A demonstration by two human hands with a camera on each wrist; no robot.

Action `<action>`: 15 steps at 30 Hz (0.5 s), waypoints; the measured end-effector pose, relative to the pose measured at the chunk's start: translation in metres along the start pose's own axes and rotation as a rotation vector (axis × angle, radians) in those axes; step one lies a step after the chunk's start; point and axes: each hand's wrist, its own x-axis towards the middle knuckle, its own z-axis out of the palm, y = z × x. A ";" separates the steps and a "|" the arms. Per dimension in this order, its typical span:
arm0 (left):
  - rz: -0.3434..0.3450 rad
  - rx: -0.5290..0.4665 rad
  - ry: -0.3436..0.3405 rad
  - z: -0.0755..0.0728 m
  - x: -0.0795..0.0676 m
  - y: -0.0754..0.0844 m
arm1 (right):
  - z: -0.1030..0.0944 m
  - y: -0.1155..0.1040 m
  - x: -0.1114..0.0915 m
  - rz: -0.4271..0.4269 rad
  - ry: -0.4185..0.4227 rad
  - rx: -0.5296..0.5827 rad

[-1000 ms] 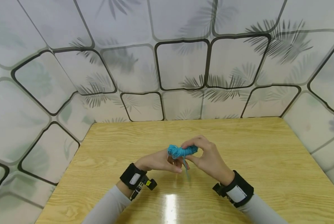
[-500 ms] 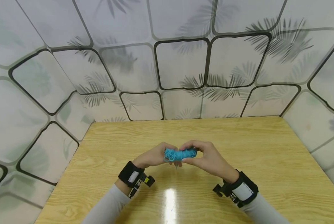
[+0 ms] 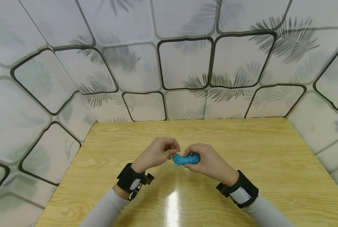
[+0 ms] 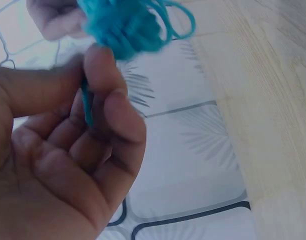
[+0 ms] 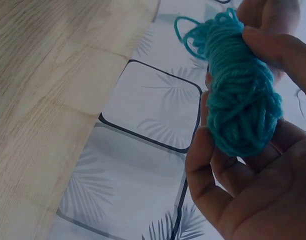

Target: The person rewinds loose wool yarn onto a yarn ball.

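A turquoise yarn skein [image 3: 183, 160], wound tightly round its middle with loops sticking out at its left end, is held above the table. My right hand [image 3: 212, 162] grips its right end, thumb on the near side and fingers round the far side. In the right wrist view the skein [image 5: 243, 95] stretches away from the curled fingers [image 5: 205, 172]. At the loopy end, my left hand [image 3: 157, 153] pinches a strand between thumb and forefinger. The strand's loose tail [image 4: 88, 107] hangs into the left palm in the left wrist view.
Beneath both hands lies a wood-grain table [image 3: 123, 135]. Patterned wall covering [image 3: 186, 66] with leaf prints rises behind it and on both sides. Black wrist straps [image 3: 243, 189] carry small cameras.
My left hand has left its place under and behind the skein and now pinches at its left end. The hanging strand seen earlier is now at the left fingers. My right hand keeps its grip.
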 end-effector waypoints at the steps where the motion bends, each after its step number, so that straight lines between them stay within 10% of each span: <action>1: 0.003 0.014 0.019 0.001 0.000 0.002 | 0.001 0.000 0.000 0.003 0.017 -0.024; 15: 0.002 -0.106 0.306 0.018 -0.005 0.017 | 0.011 0.002 0.001 0.035 0.246 -0.224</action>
